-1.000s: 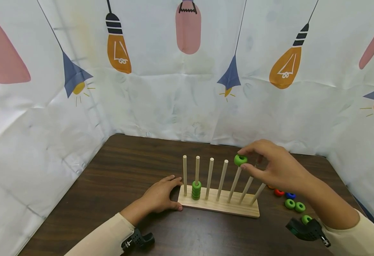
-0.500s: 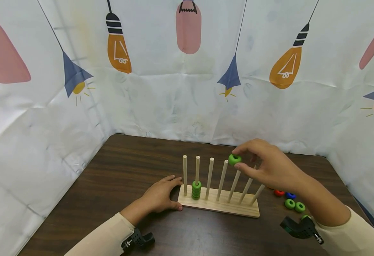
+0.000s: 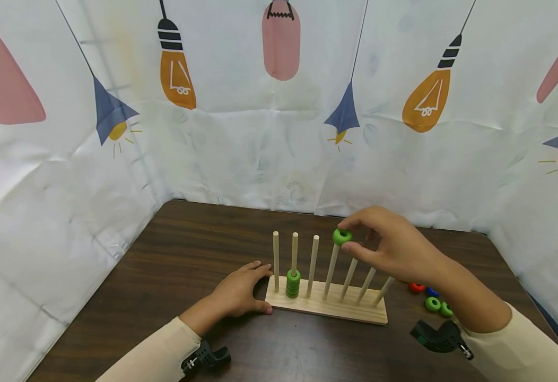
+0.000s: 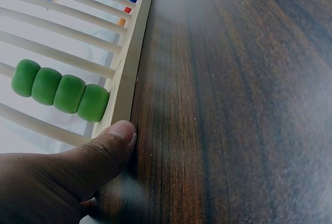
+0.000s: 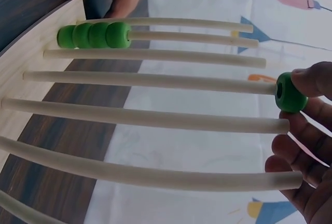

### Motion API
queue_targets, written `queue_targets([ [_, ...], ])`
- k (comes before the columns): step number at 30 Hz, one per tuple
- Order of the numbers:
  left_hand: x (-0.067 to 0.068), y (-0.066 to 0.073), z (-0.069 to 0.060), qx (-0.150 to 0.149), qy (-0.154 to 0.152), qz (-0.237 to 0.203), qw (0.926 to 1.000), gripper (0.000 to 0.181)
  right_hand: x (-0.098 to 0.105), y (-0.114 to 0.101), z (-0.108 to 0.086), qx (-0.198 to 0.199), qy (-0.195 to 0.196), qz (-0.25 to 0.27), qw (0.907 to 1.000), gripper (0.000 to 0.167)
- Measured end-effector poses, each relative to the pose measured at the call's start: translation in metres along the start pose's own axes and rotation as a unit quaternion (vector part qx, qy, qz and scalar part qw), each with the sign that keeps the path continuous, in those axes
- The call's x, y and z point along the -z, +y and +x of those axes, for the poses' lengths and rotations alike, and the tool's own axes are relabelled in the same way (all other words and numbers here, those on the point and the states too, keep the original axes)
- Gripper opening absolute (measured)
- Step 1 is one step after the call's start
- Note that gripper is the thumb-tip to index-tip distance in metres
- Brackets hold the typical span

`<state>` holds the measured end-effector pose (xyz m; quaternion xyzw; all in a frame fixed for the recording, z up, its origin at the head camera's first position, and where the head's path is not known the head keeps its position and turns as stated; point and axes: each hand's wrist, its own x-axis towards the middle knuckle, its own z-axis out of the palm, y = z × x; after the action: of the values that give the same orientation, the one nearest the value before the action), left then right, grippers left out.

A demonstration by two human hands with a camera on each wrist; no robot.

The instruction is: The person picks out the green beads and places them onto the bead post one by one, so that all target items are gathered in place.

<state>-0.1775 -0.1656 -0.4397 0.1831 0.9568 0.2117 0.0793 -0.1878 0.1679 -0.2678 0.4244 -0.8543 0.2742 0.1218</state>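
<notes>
A wooden peg rack (image 3: 327, 307) stands on the table, with a row of upright pegs on a long base. My left hand (image 3: 238, 291) holds the rack's left end, thumb at the front edge and fingers toward the back corner. Several green beads (image 4: 59, 90) are stacked on the second peg from the left. Between thumb and fingertips, my right hand (image 3: 389, 241) pinches another green bead (image 5: 291, 93). That bead sits at the tip of the fourth peg (image 5: 155, 81), its hole facing the peg end. Whether the tip is inside the hole is unclear.
Right of the rack lie loose beads: a red bead (image 3: 416, 287), a blue bead (image 3: 432, 292) and green beads (image 3: 433, 304), partly hidden by the right forearm. A white patterned cloth (image 3: 241, 159) hangs behind the dark wooden table (image 3: 188, 233).
My right hand has moved left with the green bead, from above the fifth peg to the fourth peg's tip. The left hand and rack have stayed still.
</notes>
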Motion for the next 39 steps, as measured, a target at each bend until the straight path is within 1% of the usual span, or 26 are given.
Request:
queue_targets([
  [11,0.001,0.001,-0.001,0.005,0.0,-0.003,1.0,0.081,-0.005,-0.003,0.01,0.003,-0.007,0.01,0.9999,0.032],
  [17,0.001,0.001,-0.001,0.002,0.0,0.001,1.0,0.081,-0.007,-0.005,0.016,0.001,-0.012,0.012,0.9999,0.031],
  [25,0.001,0.001,-0.001,0.004,-0.002,-0.002,1.0,0.08,-0.011,-0.008,0.023,0.0,-0.018,0.008,0.9998,0.03],
  [39,0.001,0.001,-0.001,0.003,0.0,-0.004,1.0,0.08,-0.015,-0.013,0.034,0.005,-0.029,0.017,0.9994,0.028],
])
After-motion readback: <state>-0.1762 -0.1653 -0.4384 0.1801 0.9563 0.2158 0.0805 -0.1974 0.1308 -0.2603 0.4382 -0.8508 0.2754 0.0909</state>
